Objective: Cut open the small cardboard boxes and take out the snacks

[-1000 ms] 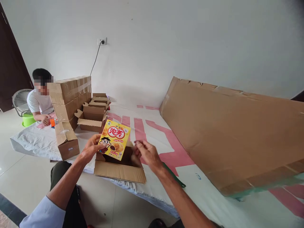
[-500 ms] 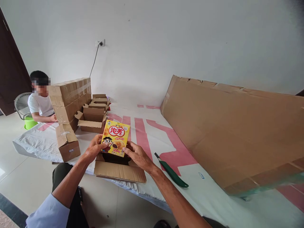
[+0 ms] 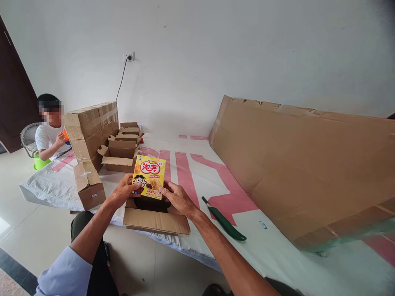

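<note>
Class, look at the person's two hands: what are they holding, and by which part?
A yellow snack box, gripped at its lower corners: left hand on one, right hand on the other.

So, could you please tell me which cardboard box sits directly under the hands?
The open cardboard box at the mat's near edge; the other boxes lie farther left.

Head camera looks forward and down (from close above) at an open carton (image 3: 156, 218); wall (image 3: 216, 61) beyond.

You get bright, even daylight, soft shadows, a sheen on the floor (image 3: 18, 222) at left, wide-angle stretch at the edges, dark top-right corner, sharp centre.
</note>
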The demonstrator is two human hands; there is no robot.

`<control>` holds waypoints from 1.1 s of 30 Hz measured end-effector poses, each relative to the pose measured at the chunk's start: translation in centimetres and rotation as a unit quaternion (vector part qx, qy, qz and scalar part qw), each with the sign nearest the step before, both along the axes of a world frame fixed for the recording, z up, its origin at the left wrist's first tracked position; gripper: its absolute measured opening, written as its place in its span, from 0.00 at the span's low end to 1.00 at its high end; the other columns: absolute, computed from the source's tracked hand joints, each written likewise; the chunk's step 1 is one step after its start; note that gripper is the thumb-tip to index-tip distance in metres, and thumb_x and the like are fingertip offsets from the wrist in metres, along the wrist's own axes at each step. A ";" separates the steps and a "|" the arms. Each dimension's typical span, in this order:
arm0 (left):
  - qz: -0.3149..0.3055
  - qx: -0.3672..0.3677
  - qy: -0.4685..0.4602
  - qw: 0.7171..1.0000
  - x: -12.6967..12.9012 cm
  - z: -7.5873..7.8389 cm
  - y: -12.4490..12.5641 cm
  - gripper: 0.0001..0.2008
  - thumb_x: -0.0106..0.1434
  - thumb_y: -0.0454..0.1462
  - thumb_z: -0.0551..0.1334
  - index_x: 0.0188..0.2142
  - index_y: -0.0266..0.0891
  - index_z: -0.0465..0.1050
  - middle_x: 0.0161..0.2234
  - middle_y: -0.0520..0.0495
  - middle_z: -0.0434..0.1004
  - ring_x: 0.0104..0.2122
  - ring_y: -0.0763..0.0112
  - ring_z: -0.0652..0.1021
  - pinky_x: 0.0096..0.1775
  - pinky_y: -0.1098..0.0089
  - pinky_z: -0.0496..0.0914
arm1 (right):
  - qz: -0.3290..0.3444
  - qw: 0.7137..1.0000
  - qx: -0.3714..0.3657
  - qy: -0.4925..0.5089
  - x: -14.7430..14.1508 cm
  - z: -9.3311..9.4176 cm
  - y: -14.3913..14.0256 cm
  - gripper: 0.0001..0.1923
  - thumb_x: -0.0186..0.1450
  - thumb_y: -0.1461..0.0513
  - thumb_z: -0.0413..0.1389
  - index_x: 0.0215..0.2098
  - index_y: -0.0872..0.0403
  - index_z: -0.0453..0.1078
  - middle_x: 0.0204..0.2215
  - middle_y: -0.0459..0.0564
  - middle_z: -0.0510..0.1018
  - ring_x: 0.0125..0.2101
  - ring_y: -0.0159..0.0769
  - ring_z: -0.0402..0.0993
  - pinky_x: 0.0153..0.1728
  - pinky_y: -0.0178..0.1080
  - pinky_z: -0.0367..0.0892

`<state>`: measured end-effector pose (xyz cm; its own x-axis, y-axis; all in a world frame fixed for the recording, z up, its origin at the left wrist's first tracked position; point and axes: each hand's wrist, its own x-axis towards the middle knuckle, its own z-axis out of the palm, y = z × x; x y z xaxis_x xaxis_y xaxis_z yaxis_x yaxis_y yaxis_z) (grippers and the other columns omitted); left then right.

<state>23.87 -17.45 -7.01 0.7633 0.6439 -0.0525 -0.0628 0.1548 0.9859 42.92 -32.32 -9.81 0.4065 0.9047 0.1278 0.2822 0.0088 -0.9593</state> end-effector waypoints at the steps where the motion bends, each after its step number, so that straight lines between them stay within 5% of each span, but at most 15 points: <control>1: 0.001 0.000 0.001 1.000 0.0 0.0 0.0 0.37 0.46 0.52 0.83 0.49 0.40 0.72 0.42 0.46 0.81 0.36 0.67 0.82 0.39 0.65 0.78 | 0.000 1.000 0.002 0.001 0.0 0.0 0.0 0.34 0.62 0.40 0.61 0.56 0.53 0.77 0.49 0.56 0.87 0.42 0.47 0.83 0.32 0.41 0.76; 16: 0.001 0.007 0.008 1.000 0.1 0.2 0.1 0.40 0.45 0.53 0.84 0.50 0.39 0.71 0.41 0.46 0.81 0.37 0.66 0.82 0.38 0.65 0.78 | -0.017 1.000 -0.004 0.018 0.4 -0.3 0.5 0.32 0.60 0.43 0.63 0.54 0.53 0.78 0.46 0.55 0.87 0.38 0.45 0.82 0.31 0.41 0.75; 25: -0.057 0.020 0.014 0.998 -0.1 -0.7 1.1 0.39 0.48 0.49 0.83 0.55 0.39 0.73 0.51 0.40 0.81 0.40 0.66 0.83 0.40 0.66 0.78 | -0.022 1.000 0.003 0.016 0.9 -1.0 0.2 0.32 0.64 0.43 0.61 0.58 0.52 0.78 0.49 0.54 0.86 0.43 0.46 0.82 0.33 0.40 0.78; 33: -0.083 0.041 0.037 0.995 0.2 -0.7 1.5 0.34 0.50 0.43 0.80 0.56 0.39 0.76 0.55 0.37 0.81 0.49 0.56 0.84 0.41 0.66 0.78 | -0.044 0.999 0.004 0.013 0.9 -1.3 0.4 0.35 0.62 0.40 0.61 0.58 0.53 0.78 0.47 0.55 0.87 0.41 0.47 0.83 0.32 0.42 0.79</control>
